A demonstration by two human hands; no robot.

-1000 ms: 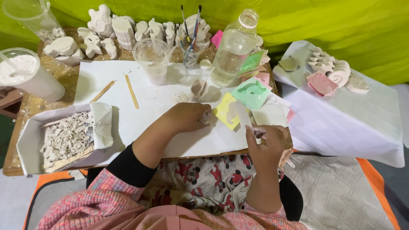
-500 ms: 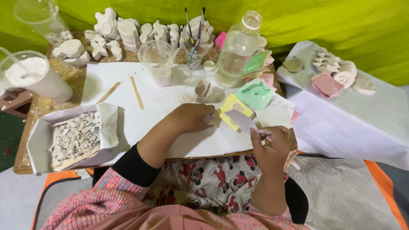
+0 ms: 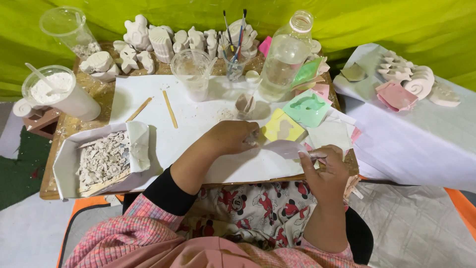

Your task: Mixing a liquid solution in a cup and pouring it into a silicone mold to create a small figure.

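My left hand (image 3: 232,137) rests on the white paper sheet (image 3: 198,129) that covers the table, with its fingers closed around a small white plaster piece (image 3: 253,141). Just to its right lies a pale, thin plastic mould (image 3: 285,148). At the table's front edge my right hand (image 3: 325,168) pinches that mould's right edge between thumb and fingers. A yellow mould (image 3: 281,126) lies just beyond the two hands, with a green mould (image 3: 307,106) behind it.
A paper tray of plaster scraps (image 3: 101,161) sits front left, near a cup of white powder (image 3: 57,94). Plaster figures (image 3: 148,42), a clear cup (image 3: 192,74), a brush jar (image 3: 234,62) and a bottle (image 3: 285,59) line the back. A side table (image 3: 421,134) holds more casts.
My right hand has drawn slightly back toward the table's front edge. My left hand stays on the small piece. The view has shifted a little.
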